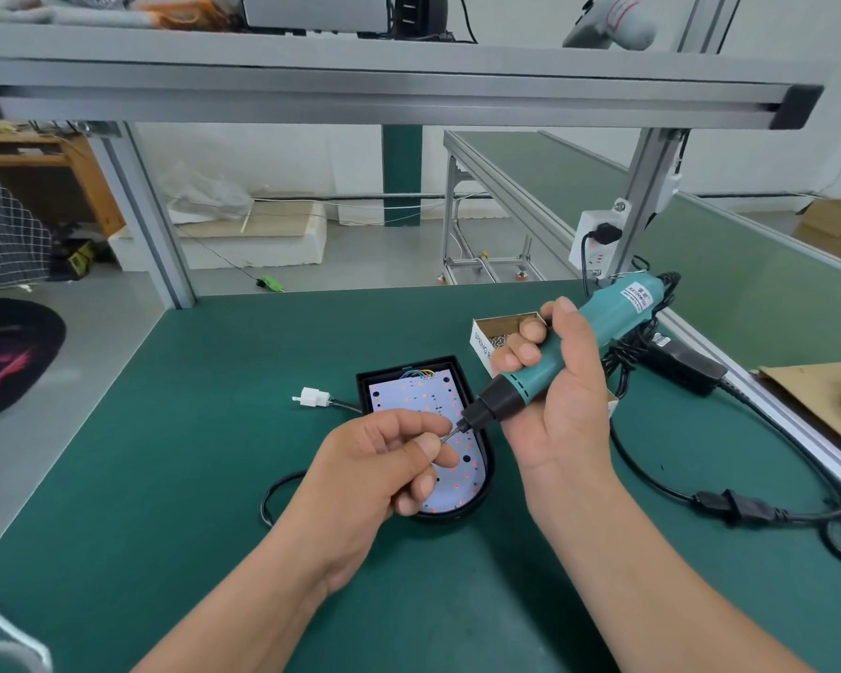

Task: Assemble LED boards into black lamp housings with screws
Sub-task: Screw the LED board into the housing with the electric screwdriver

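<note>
Head view.

- Right hand (554, 395): fingers wrapped round the barrel of the teal electric screwdriver (608, 318). It is tilted, with the nose pointing down and left. Its cord runs off behind my wrist, so that part is hidden.
- Left hand (379, 459): thumb and forefinger pinch tight at the end of the bit (450, 433). Whether a screw sits there, I cannot tell; it is too small and my fingertips cover it.
- Black lamp housing (399, 369): lies flat on the green mat (190, 502), directly under both hands, rounded end toward me.
- LED board (409, 395): sits inside the housing. My left hand hides its middle and near-left part. Coloured wires show at its far edge.
- White connector (314, 396): on the mat just left of the housing. Its black lead (273, 493) loops out from behind my left wrist.
- Small cardboard box (498, 327): behind my right fingers and half covered by them. The print is cut off, and the contents are only a grey glint.
- Black power cable (651, 483): trails right, ending beyond the frame edge.
</note>
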